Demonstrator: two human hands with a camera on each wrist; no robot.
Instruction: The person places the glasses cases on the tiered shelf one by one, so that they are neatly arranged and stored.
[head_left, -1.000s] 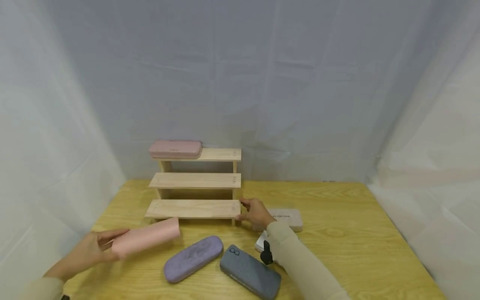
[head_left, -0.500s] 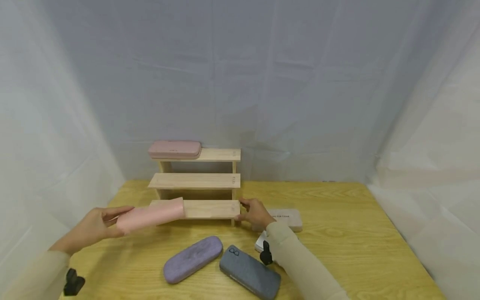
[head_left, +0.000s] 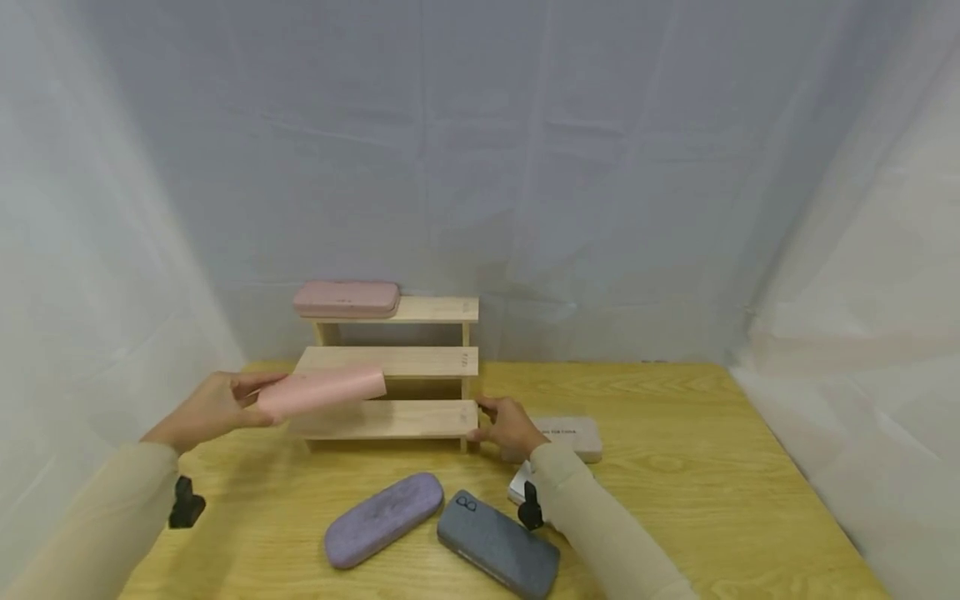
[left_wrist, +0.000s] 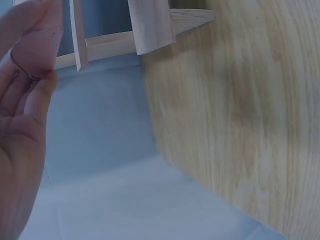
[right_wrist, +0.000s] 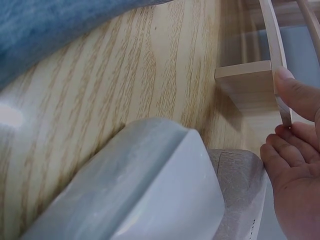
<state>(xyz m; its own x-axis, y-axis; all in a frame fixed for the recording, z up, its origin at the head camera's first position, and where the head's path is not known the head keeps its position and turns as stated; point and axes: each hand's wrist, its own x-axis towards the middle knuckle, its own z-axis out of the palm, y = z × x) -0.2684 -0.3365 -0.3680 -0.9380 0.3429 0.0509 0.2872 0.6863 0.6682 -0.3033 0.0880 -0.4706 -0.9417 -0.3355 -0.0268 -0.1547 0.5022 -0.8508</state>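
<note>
My left hand (head_left: 213, 408) grips a pink glasses case (head_left: 322, 392) by its left end, fingers and thumb round it. The case is in the air before the lower two steps of a three-step wooden stand (head_left: 390, 417), slightly tilted. In the left wrist view the pink case (left_wrist: 42, 45) shows between thumb and fingers. My right hand (head_left: 510, 427) pinches the right end of the stand's lowest board; in the right wrist view the thumb lies on one face of the board (right_wrist: 272, 40), fingertips at the other. Another pink glasses case (head_left: 347, 298) rests on the top step, at left.
A purple glasses case (head_left: 384, 518) and a dark grey-blue one (head_left: 497, 543) lie on the wooden table (head_left: 675, 500) in front. Beside the right forearm are a beige case (head_left: 577, 437) and a silvery-white case (head_left: 519, 482), both partly hidden. White sheeting (head_left: 480, 167) encloses the table.
My left hand has lifted the pink glasses case up and to the right, from near the table to before the middle step. The right hand has stayed on the stand.
</note>
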